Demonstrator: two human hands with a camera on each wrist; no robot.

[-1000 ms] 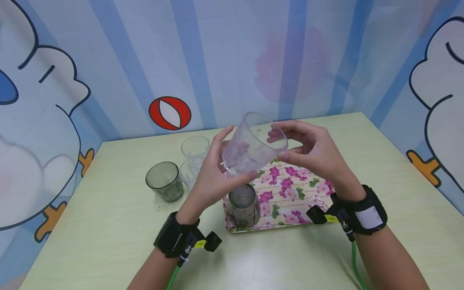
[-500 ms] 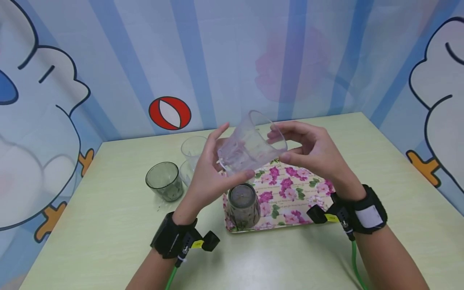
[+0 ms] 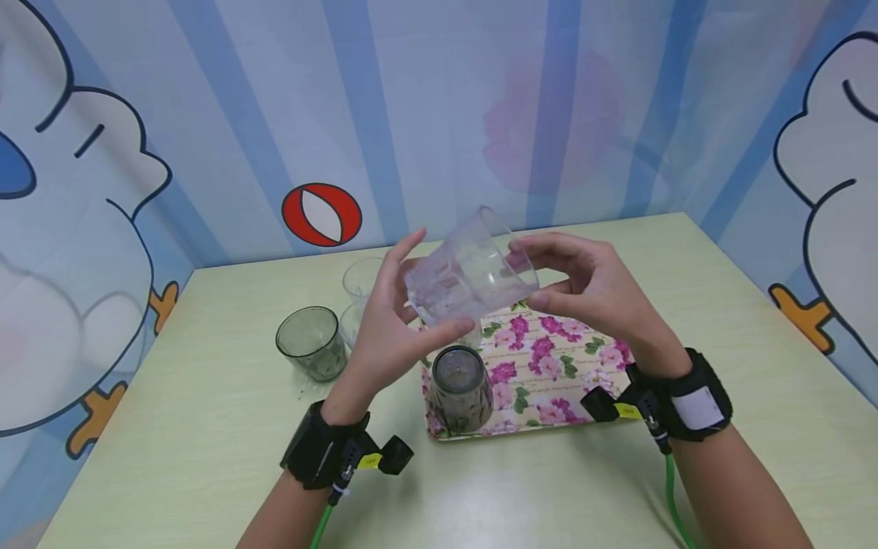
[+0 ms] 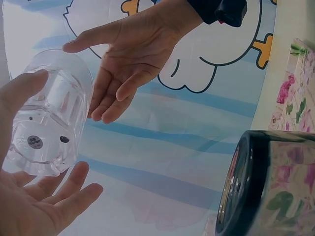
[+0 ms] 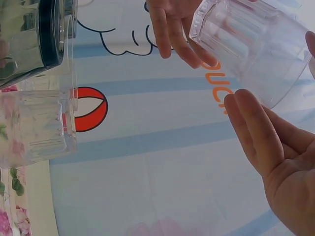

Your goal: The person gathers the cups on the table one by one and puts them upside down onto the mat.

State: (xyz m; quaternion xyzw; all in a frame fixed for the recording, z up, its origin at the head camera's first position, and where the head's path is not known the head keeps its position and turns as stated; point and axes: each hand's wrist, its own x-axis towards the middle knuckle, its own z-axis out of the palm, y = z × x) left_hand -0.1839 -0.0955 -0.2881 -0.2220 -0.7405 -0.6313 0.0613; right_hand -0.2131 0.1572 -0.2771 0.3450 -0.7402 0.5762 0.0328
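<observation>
A clear drinking glass (image 3: 466, 271) is held in the air between both hands, tilted with its mouth toward the right. My left hand (image 3: 384, 328) grips it near the base, thumb in front and fingers behind. At the rim, my right hand (image 3: 583, 278) holds it between thumb and fingertips. In the left wrist view the glass's base (image 4: 39, 140) faces the camera, with a small round mark on it. Below the hands, an upside-down smoky grey glass (image 3: 463, 393) stands on a floral tray (image 3: 549, 381). Another clear glass (image 5: 42, 130) shows upside down on the tray in the right wrist view.
Left of the tray, a grey-green glass (image 3: 312, 347) stands mouth up on the pale table (image 3: 226, 412). Behind it are clear glasses (image 3: 357, 282), partly hidden by my left hand. A cartoon-printed backdrop (image 3: 439, 114) encloses the table's back and sides.
My left hand has shifted slightly left, drawing the glass's base along and tipping the glass closer to horizontal. My right hand has stayed almost in place at the rim.
</observation>
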